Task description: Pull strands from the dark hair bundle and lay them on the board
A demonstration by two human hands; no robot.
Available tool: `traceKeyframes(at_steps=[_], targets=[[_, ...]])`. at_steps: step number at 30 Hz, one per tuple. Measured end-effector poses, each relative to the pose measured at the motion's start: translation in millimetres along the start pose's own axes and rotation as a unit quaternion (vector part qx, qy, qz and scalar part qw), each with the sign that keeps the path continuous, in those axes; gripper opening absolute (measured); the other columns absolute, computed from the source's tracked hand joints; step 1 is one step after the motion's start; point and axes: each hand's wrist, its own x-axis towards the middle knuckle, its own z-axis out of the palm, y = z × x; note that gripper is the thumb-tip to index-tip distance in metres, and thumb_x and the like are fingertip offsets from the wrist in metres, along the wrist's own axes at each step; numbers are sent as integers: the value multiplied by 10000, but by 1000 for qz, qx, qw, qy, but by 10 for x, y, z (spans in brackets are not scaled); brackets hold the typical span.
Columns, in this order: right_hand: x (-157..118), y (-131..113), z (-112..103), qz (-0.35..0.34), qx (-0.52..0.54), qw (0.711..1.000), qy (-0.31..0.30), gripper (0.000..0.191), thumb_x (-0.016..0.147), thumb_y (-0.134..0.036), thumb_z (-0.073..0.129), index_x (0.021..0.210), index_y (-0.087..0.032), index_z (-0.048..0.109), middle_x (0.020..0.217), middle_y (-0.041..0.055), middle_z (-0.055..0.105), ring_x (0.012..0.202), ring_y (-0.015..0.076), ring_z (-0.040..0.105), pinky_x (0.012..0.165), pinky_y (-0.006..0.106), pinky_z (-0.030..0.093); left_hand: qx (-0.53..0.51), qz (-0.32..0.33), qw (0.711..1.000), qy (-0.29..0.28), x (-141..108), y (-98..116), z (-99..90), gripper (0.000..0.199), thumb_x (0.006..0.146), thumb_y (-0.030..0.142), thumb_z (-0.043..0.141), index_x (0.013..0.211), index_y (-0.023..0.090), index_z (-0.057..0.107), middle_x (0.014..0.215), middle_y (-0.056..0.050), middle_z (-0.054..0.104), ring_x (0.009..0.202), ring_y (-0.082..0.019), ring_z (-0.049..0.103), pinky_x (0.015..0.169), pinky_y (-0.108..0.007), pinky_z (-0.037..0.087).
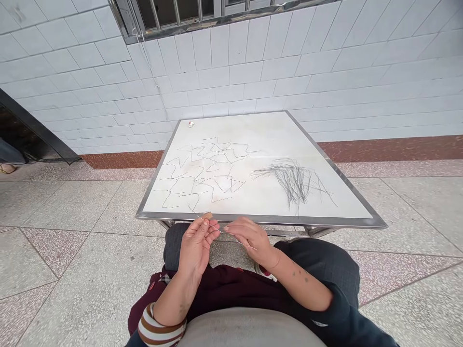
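Between the thumb and fingers of my left hand [198, 241] a thin metal wire [216, 228] is pinched. It slants down to the right, toward my right hand [253, 241], whose curved fingers close over its other part. Just above the left fingertips, at the table's near edge, is a small tan block [208, 215]; whether I hold it or it lies on the table I cannot tell. Bent zigzag wires [217, 168] are spread over the left half of the table. On the right side lies a tangled pile of straighter dark wires [294, 180].
The white table [253, 130] has a metal rim and stands in front of my knees, near a tiled wall [246, 67]. A small white and red object [191, 124] sits at its far left corner. Another person's foot [7, 167] shows at the far left doorway.
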Motion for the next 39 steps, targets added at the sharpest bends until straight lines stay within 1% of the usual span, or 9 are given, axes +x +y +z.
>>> traceKeyframes(at_steps=[2,4,6,10,15,20,27,33,39], targets=[[10,-19,34,132,101,986,13,178,917,-238,467,1007,-216,619,839,52,672,687,135,608,565,269,509,2,8,1000,-2,2,8,-14,244,701,227,746,924,142,693,805,-51,717,714,-114,663,680,-225,536],[30,-44,64,266,203,942,-15,189,907,-325,487,981,-198,606,768,29,654,572,100,556,451,202,436,7,15,1000,-12,1,14,-24,242,716,228,732,941,146,691,816,-51,716,728,-117,664,688,-228,534],[56,-74,81,356,273,892,-57,232,877,-390,525,948,-182,603,710,6,629,510,73,495,402,164,356,12,20,999,-26,-1,14,-31,230,731,231,718,945,151,690,832,-53,716,754,-126,666,709,-239,531],[96,-137,82,429,343,832,-86,269,825,-428,589,899,-170,605,623,-39,559,434,33,373,372,144,231,25,26,998,-53,9,3,-47,205,747,241,700,933,157,694,842,-59,716,770,-140,662,690,-241,518],[104,-185,81,450,388,798,-102,295,810,-446,599,825,-152,598,592,-37,539,404,24,320,360,155,172,41,36,996,-75,34,1,-76,215,760,245,687,954,153,698,883,-71,709,750,-118,628,634,-209,477],[87,-174,111,457,350,814,-79,264,761,-421,657,798,-176,565,554,-62,524,383,23,277,346,156,153,47,25,997,-64,59,30,-105,244,747,260,699,967,156,698,872,-61,712,741,-109,621,628,-202,464],[79,-182,124,441,324,831,-101,248,807,-429,592,845,-186,570,572,-61,514,394,35,288,365,167,187,30,66,997,-14,99,32,-135,212,737,252,711,925,156,693,814,-51,709,692,-97,628,616,-192,481],[83,-209,138,387,227,886,-115,208,849,-396,538,853,-190,562,585,-54,514,465,61,369,455,184,291,28,80,996,-3,77,-8,-117,216,736,262,710,924,156,690,793,-45,703,663,-84,614,582,-179,486],[57,-183,174,318,122,934,-106,167,864,-337,505,810,-191,566,582,-46,506,522,87,432,528,207,327,119,105,987,-32,33,14,-98,257,745,285,689,974,167,684,811,-38,701,699,-117,625,586,-215,520]])
